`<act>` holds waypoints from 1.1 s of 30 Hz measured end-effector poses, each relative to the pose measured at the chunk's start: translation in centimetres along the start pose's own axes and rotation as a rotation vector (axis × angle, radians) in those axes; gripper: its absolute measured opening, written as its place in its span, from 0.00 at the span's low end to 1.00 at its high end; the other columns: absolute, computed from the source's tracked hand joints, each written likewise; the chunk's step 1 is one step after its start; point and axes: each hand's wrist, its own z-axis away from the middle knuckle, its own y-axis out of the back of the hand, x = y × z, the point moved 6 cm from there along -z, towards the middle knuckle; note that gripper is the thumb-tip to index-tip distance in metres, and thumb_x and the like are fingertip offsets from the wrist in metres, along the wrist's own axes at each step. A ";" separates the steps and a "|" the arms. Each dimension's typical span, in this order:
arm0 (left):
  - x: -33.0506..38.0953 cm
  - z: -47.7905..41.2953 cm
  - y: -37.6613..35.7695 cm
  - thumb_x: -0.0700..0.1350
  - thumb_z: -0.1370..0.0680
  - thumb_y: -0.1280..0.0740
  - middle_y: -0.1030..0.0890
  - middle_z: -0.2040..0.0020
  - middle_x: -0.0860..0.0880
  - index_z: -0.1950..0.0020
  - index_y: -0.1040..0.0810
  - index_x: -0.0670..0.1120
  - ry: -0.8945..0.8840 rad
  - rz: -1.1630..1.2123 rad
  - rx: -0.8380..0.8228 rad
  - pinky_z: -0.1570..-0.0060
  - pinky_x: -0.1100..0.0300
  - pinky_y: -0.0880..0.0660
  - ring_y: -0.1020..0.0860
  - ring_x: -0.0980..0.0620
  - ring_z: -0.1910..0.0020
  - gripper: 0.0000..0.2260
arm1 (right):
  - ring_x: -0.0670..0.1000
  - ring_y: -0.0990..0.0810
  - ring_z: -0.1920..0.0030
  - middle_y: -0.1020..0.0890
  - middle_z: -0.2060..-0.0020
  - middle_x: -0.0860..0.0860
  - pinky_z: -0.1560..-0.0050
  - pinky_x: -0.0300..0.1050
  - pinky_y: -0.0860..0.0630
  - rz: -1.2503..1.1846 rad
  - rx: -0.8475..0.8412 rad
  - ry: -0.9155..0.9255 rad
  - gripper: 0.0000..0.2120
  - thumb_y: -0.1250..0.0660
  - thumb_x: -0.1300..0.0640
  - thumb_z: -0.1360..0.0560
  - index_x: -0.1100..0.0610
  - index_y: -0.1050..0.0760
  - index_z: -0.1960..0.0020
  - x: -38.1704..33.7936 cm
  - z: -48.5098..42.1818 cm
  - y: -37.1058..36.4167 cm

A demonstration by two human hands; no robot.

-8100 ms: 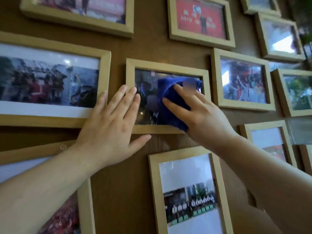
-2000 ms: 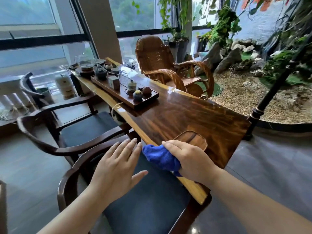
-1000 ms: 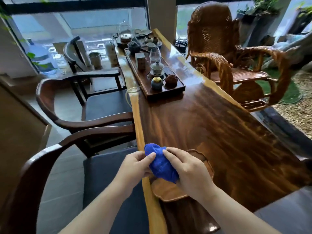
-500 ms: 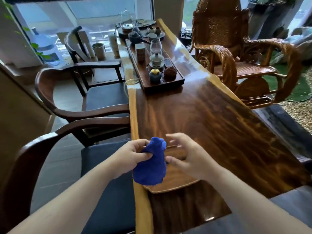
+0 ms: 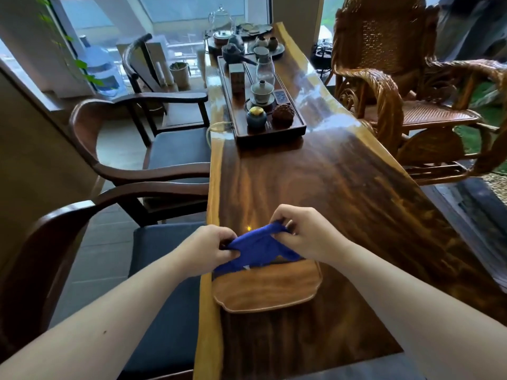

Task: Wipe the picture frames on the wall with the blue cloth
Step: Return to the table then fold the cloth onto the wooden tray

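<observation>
Both hands pinch the blue cloth (image 5: 256, 249), a soft, bunched terry rag stretched between them: left hand (image 5: 210, 249) grips its left end, right hand (image 5: 303, 237) its right. It hangs just above a shallow, lobed wooden tray (image 5: 267, 290) on the glossy, streak-grained slab table (image 5: 343, 193). Beyond stands a dark rectangular tea tray (image 5: 270, 131).

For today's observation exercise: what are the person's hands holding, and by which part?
The blue cloth, pinched at opposite upper edges: left hand on its left side, right hand on its right.
</observation>
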 end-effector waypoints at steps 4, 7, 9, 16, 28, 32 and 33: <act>0.4 -1.3 0.7 0.43 0.23 0.35 0.17 0.53 0.52 0.44 0.20 0.50 -0.060 -0.135 0.190 0.56 0.58 0.21 0.20 0.56 0.57 0.09 | 0.48 0.21 0.65 0.19 0.64 0.47 0.63 0.51 0.22 0.078 0.018 0.009 0.09 0.33 0.62 0.34 0.52 0.24 0.56 2.4 -0.7 0.2; 1.1 -2.5 1.2 0.42 0.24 0.35 0.17 0.58 0.48 0.48 0.19 0.46 -0.232 -0.380 0.365 0.59 0.51 0.20 0.19 0.49 0.60 0.07 | 0.51 0.20 0.61 0.17 0.58 0.49 0.61 0.51 0.22 0.156 0.037 0.085 0.11 0.33 0.63 0.34 0.53 0.24 0.53 3.8 -1.6 0.0; 0.7 -2.9 0.1 0.41 0.26 0.37 0.17 0.63 0.48 0.53 0.20 0.45 -0.357 -0.561 0.441 0.67 0.53 0.20 0.19 0.47 0.66 0.07 | 0.52 0.20 0.61 0.17 0.57 0.50 0.61 0.51 0.23 0.214 0.037 0.147 0.12 0.32 0.63 0.35 0.54 0.25 0.52 5.0 -1.5 -0.7; -4.2 -3.4 -10.5 0.37 0.31 0.44 0.15 0.55 0.46 0.51 0.19 0.42 -0.436 -0.537 0.268 0.64 0.55 0.19 0.16 0.47 0.58 0.16 | 0.56 0.19 0.56 0.19 0.55 0.51 0.65 0.49 0.22 0.395 -0.101 0.192 0.17 0.41 0.60 0.30 0.54 0.23 0.44 11.5 3.7 -7.6; -5.9 -0.9 -12.9 0.45 0.23 0.36 0.19 0.41 0.43 0.41 0.19 0.40 -0.366 -0.350 0.278 0.38 0.56 0.26 0.21 0.46 0.41 0.15 | 0.47 0.21 0.56 0.20 0.54 0.44 0.55 0.43 0.28 0.316 -0.090 0.010 0.10 0.35 0.50 0.30 0.50 0.20 0.51 13.3 4.9 -8.7; -7.4 -1.6 -11.0 0.49 0.24 0.36 0.18 0.49 0.45 0.43 0.20 0.40 -0.098 -0.365 0.378 0.52 0.54 0.21 0.19 0.44 0.51 0.16 | 0.50 0.21 0.62 0.20 0.58 0.47 0.63 0.45 0.24 0.322 -0.016 -0.074 0.08 0.32 0.52 0.28 0.53 0.21 0.51 12.8 2.9 -8.7; -8.1 -1.6 -10.7 0.49 0.24 0.35 0.19 0.49 0.45 0.42 0.21 0.40 0.011 -0.310 0.397 0.53 0.53 0.21 0.19 0.44 0.51 0.16 | 0.50 0.21 0.61 0.20 0.57 0.47 0.64 0.45 0.24 0.320 -0.005 -0.113 0.08 0.32 0.51 0.27 0.52 0.22 0.50 12.9 2.5 -8.8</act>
